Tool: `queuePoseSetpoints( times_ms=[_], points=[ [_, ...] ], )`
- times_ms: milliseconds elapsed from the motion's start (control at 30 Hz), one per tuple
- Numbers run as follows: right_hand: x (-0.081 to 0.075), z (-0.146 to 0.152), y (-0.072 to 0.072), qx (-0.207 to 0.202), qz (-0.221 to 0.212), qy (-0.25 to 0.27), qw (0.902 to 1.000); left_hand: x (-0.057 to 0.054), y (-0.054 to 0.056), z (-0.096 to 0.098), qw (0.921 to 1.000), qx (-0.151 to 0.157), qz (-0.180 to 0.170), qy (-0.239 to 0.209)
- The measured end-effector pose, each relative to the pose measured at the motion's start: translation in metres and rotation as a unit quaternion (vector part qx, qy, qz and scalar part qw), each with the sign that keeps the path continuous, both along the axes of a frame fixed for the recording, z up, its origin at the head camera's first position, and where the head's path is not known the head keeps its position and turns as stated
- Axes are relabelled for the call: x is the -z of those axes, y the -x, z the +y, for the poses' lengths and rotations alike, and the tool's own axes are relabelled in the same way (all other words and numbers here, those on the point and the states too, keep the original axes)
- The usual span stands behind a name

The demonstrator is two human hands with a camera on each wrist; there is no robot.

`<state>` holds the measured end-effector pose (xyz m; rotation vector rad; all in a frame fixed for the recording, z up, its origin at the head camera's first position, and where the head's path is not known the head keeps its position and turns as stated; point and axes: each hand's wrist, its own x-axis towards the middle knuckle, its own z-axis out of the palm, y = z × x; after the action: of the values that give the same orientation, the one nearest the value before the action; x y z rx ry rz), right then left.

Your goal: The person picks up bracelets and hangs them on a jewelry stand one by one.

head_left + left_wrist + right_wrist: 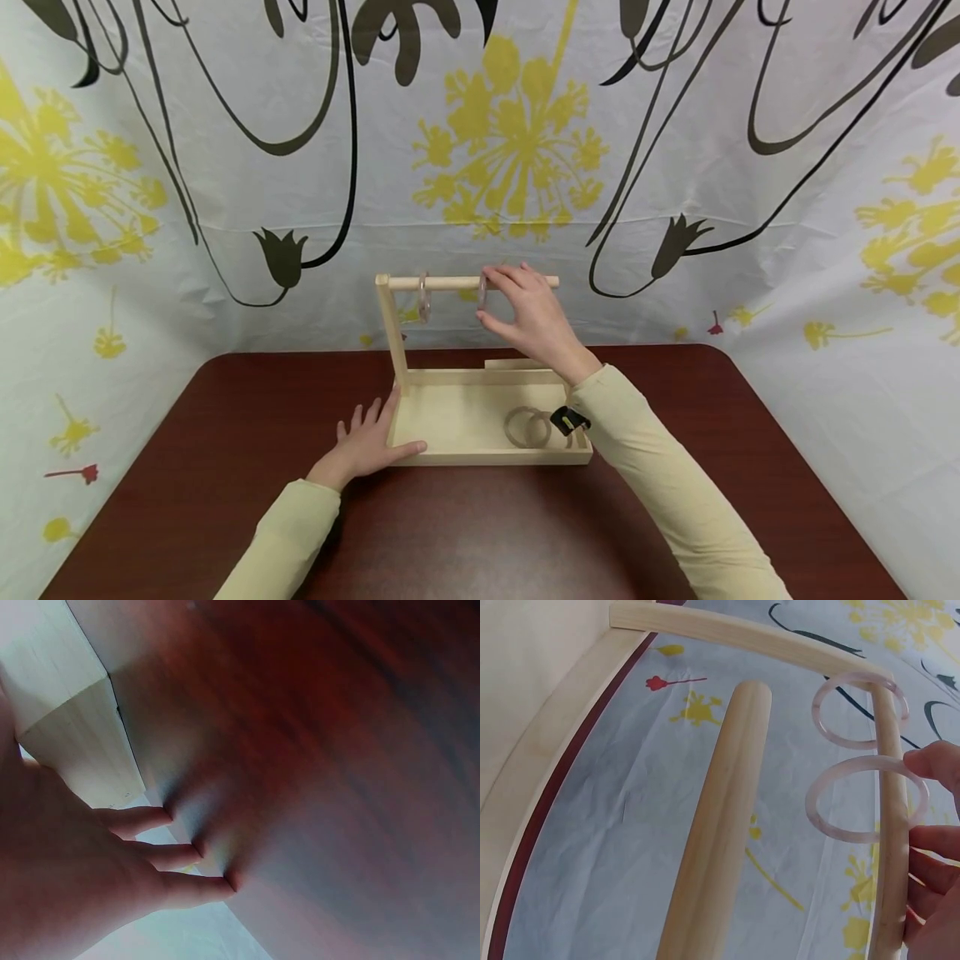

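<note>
My right hand pinches a pale, translucent bangle between thumb and fingers. In the right wrist view that bangle encircles the wooden rod, and the other fingers lie along the rod. Further toward the upright hangs a second bangle on the same rod. At the tray's left end, my left hand is spread, its thumb over the front left corner. The left wrist view has three straight fingers with their tips on the table.
The wooden tray carries an upright post at its left back corner. Several bangles lie at its right end. Another round rod crosses the right wrist view. Behind the dark red table hangs a patterned curtain.
</note>
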<state>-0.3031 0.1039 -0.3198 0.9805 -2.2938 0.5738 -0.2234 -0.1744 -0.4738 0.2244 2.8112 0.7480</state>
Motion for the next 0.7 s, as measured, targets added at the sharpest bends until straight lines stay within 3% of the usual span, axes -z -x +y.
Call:
queuePoseSetpoints(
  times_ms=[700],
  points=[
    [0.001,-0.017,0.001,-0.006,0.003,-0.023,0.9997,-0.001,0.0,0.0,1.0,-0.005,-0.002,-0.002]
  ],
)
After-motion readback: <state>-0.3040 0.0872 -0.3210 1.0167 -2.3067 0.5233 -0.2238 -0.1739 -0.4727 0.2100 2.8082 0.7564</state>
